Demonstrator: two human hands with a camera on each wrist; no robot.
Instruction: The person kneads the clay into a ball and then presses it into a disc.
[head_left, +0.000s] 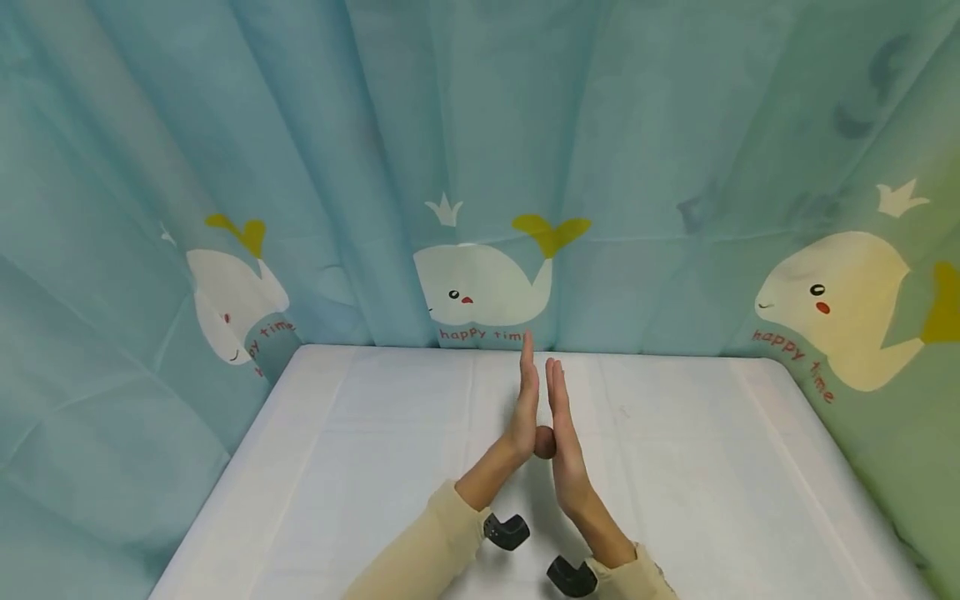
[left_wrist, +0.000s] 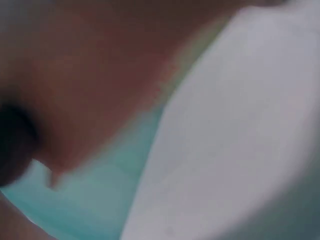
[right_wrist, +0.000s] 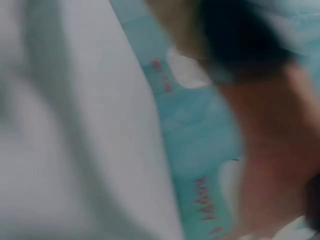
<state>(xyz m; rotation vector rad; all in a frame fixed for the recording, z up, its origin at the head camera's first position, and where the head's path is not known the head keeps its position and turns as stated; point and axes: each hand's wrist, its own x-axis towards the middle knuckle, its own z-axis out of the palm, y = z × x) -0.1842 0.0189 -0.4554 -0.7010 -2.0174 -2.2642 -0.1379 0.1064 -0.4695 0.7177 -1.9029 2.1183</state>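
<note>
A small brown ball (head_left: 545, 442) sits pressed between two palms, over the middle of the white table. On its left side my left hand (head_left: 527, 412) stands on edge with straight fingers pointing away from me. My right hand (head_left: 566, 446) faces it from the other side, its fingers also straight. The palms are close together, with a narrow gap towards the fingertips. In the left wrist view, blurred skin fills the upper left, with a dark round shape at the left edge. A blurred hand and wrist (right_wrist: 270, 150) show on the right of the right wrist view.
The white table (head_left: 375, 467) spreads out under both hands. Behind it and along its sides hangs a blue-green curtain (head_left: 645, 167) printed with white whales. Black camera mounts (head_left: 507, 532) are worn at both wrists, below the cream sleeves (head_left: 423, 546).
</note>
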